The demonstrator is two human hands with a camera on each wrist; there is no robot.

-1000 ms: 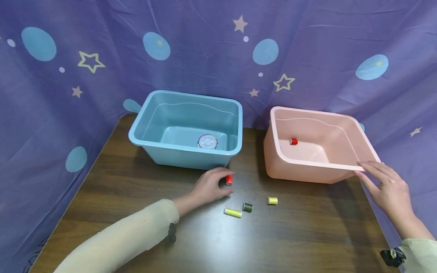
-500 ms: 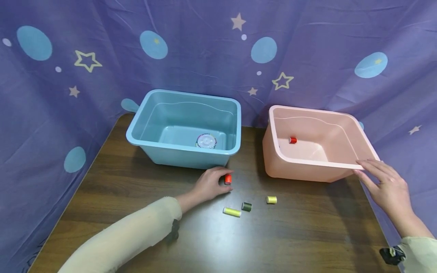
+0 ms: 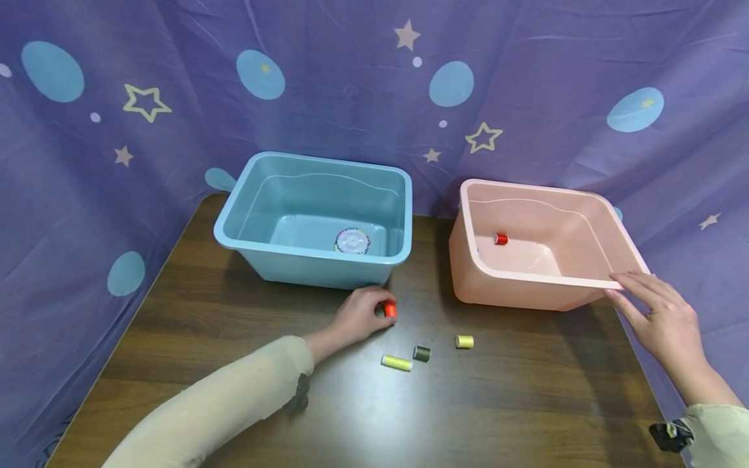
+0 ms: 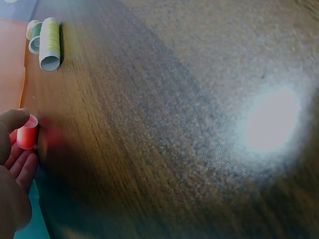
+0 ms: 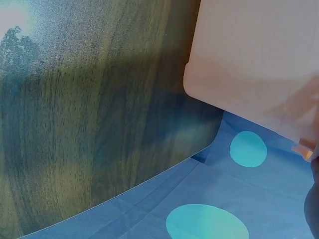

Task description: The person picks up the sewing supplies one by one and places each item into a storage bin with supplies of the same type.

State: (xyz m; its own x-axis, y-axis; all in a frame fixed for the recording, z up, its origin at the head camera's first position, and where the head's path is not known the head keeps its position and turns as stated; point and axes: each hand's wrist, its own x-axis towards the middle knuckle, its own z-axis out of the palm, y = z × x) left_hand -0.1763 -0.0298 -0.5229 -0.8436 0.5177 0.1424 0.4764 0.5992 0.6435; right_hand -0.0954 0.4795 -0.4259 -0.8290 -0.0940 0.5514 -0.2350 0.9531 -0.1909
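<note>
In the head view my left hand (image 3: 364, 316) pinches a bright red-orange thread spool (image 3: 391, 310) on the table, just in front of the blue bin (image 3: 310, 268). Thumb and fingers sit at the two ends of that spool (image 4: 27, 135) in the left wrist view. My right hand (image 3: 667, 318) rests on the near right corner of the pink bin's rim (image 3: 550, 280), its fingers nearly straight. Nearer to me lie a long yellow-green spool (image 3: 396, 363), a dark green spool (image 3: 422, 353) and a short yellow spool (image 3: 465, 342).
A red spool (image 3: 501, 239) lies inside the pink bin. Inside the blue bin is a round wheel of coloured-head pins (image 3: 352, 241). Both bins stand at the back of the wooden table (image 3: 497, 403), against a purple curtain (image 3: 351, 84) with stars.
My left thumb and fingers have come together onto the ends of the red-orange spool, which stood between them untouched before. My right hand stays on the pink rim. The head view shifts slightly.
</note>
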